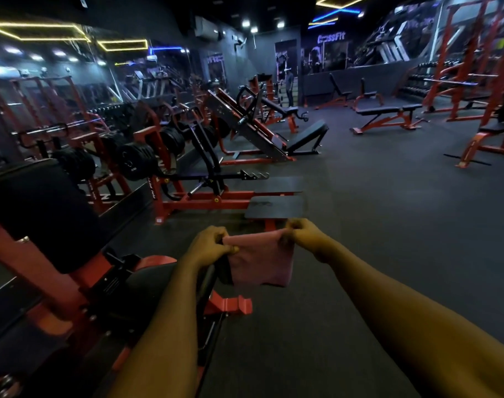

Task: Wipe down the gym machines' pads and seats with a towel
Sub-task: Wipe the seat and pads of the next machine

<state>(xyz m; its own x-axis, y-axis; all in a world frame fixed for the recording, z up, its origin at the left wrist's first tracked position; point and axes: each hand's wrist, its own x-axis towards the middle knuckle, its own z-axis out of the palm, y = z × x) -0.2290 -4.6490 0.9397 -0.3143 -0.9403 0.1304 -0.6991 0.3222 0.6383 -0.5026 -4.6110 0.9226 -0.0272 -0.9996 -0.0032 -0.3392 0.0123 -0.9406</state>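
Observation:
A pink towel (261, 261) hangs stretched between my two hands in front of me. My left hand (209, 247) pinches its left top corner and my right hand (304, 235) pinches its right top corner. Below my left arm lies the black seat (147, 294) of a red-framed machine, with its large black back pad (41, 211) rising at the left. The towel hangs just past the seat's far end, and I cannot tell whether it touches it.
A red plate-loaded machine with black footplates (275, 206) stands just ahead. Leg press (253, 130) and weight plates fill the left side. Benches (388, 114) and red racks (469, 67) stand at the right. A person (288, 87) stands far back by the stairs. Dark rubber floor (374, 214) stretches between.

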